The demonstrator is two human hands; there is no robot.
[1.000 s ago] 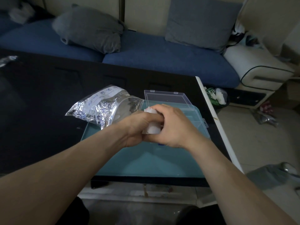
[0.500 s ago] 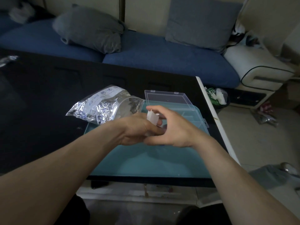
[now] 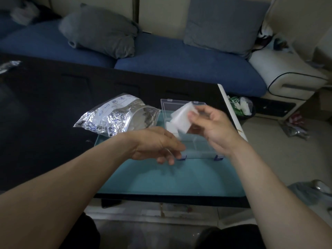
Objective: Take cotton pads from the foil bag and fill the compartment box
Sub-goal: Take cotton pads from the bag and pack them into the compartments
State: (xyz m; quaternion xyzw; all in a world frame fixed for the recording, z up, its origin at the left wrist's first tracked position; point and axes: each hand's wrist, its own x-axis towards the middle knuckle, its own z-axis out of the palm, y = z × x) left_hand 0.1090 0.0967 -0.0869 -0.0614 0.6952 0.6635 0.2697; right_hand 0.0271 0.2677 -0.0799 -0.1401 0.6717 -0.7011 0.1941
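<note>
Foil bag (image 3: 115, 117) lies on its side at left, mouth toward the box. Left hand (image 3: 158, 146) hangs loose-fingered, empty (blurred). Right hand (image 3: 212, 126) pinches a stack of cotton pads (image 3: 182, 118), long axis tilted, directly above the open compartment box (image 3: 197, 150), so the right hand is nearer and the drop goes straight down.

Tabletop (image 3: 45, 108): mat (image 3: 161, 177) on its near right part. On the mat's far edge, foil bag (image 3: 115, 119) at left, compartment box (image 3: 195, 146) just beside it at right. Stack of cotton pads (image 3: 182, 119) above the box, in the right hand (image 3: 213, 130). Left hand (image 3: 158, 146) before the bag. Sofa (image 3: 179, 60) behind the tabletop, two cushions (image 3: 100, 31) on it.
</note>
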